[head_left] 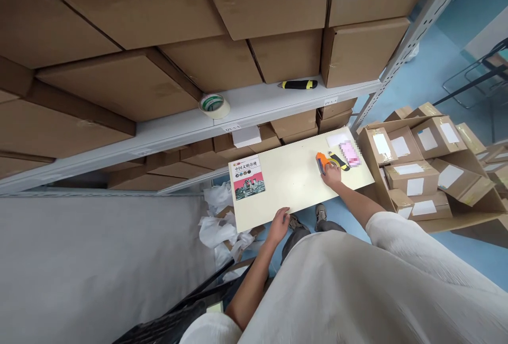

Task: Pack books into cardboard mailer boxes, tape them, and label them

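Note:
My right hand point(332, 175) grips an orange tape dispenser point(322, 162) with a yellowish roll, over the right part of the cream tabletop point(293, 180). Just beyond it lies a black and yellow utility knife point(339, 162), partly hidden by the dispenser. A pink blurred item point(350, 153) lies next to the knife, with a pale white sheet point(336, 139) behind. My left hand point(280, 223) rests at the table's near edge, fingers loosely bent, nothing seen in them. A book point(248, 177) with a red and white cover lies flat at the left end.
A metal shelf point(262, 106) full of cardboard boxes stands behind the table. On its ledge are a tape roll point(214, 106) and another utility knife point(298, 84). At right, a large carton point(440, 222) holds several small boxes. White plastic bags point(218, 230) lie at the left.

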`<action>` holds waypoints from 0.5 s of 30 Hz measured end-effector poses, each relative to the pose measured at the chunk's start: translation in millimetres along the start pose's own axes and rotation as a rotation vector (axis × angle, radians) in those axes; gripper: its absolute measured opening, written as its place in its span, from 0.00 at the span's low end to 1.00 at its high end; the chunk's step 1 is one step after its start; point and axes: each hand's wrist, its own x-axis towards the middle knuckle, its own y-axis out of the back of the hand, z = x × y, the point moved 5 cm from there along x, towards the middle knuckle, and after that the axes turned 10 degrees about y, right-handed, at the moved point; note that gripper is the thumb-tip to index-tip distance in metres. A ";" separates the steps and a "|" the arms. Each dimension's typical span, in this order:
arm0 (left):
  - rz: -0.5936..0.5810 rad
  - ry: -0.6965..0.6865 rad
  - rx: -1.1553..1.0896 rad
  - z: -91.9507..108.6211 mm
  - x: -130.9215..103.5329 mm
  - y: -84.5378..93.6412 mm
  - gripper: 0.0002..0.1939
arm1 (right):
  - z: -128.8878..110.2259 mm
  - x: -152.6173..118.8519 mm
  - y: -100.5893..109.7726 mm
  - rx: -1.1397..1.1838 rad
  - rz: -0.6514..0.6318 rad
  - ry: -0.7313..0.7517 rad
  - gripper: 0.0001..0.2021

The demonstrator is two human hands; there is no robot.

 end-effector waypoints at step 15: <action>0.291 0.016 -0.113 17.3 21.5 26.9 0.21 | -55.5 -0.9 42.7 -0.075 0.113 0.315 0.20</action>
